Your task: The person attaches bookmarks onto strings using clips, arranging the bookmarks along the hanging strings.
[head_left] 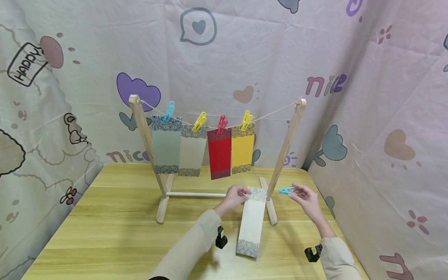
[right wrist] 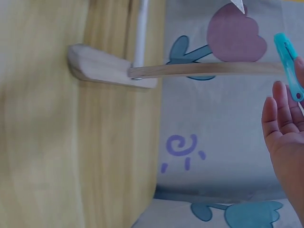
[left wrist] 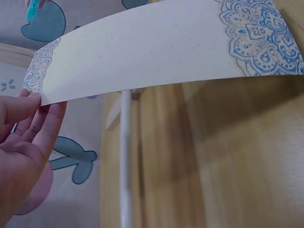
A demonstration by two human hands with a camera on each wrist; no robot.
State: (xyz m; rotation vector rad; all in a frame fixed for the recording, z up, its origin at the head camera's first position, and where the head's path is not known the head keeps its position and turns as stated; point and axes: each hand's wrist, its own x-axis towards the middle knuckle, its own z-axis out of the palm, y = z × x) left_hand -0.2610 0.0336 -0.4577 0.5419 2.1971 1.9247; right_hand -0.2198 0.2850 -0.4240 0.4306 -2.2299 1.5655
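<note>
My left hand (head_left: 237, 197) pinches the top left corner of a white paper card (head_left: 251, 221) with blue lace-patterned ends. In the left wrist view the card (left wrist: 142, 47) stretches out from the thumb and fingers, held above the table. Off to the right, my right hand (head_left: 308, 200) holds a light blue clothespin (head_left: 287, 190) between thumb and fingers. The right wrist view shows this clothespin (right wrist: 288, 64) upright in the grip, the hand (right wrist: 287, 118) partly cut off by the frame edge.
A wooden stand (head_left: 286, 149) carries a string (head_left: 274, 112). From it hang a pale green card (head_left: 166, 149), a cream card (head_left: 190, 155), a red card (head_left: 219, 153) and a yellow card (head_left: 243, 149), each under a clothespin. A white rod (head_left: 196, 194) joins the stand's feet on the wooden table (head_left: 115, 217).
</note>
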